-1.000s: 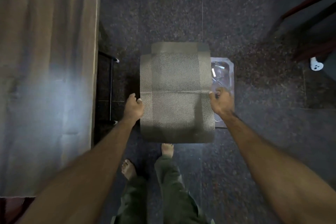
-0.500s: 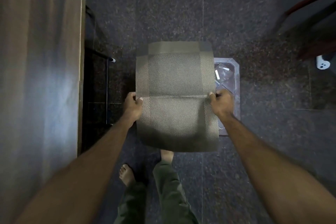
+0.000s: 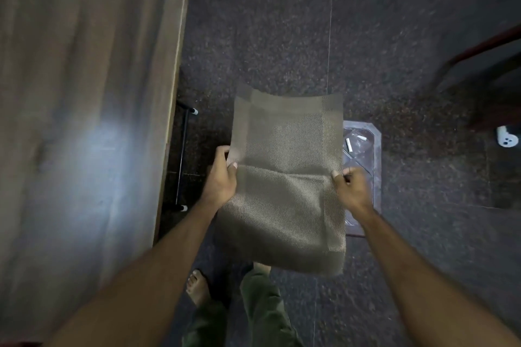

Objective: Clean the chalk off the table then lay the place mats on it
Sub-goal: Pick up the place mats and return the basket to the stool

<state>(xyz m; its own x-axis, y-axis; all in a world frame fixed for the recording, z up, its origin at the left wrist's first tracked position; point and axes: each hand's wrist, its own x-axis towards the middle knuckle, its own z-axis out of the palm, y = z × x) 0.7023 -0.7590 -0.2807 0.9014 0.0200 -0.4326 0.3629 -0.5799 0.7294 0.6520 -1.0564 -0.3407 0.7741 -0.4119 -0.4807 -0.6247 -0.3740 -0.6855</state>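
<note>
Dark speckled stone floor, wooden table [image 3: 84,121] along the left with a glare patch on its top; no chalk marks readable through blur. Woven place mat [image 3: 284,177] held in the air over the floor, beside the table, not on it. Left hand [image 3: 221,177] pinches the mat's left edge at the crease, right hand [image 3: 349,186] pinches the right edge. Clear tray [image 3: 363,149] with chalk pieces on the floor under the mat's right side. To do well: keep mat taut, swing left, lower flat, square to the table edge.
</note>
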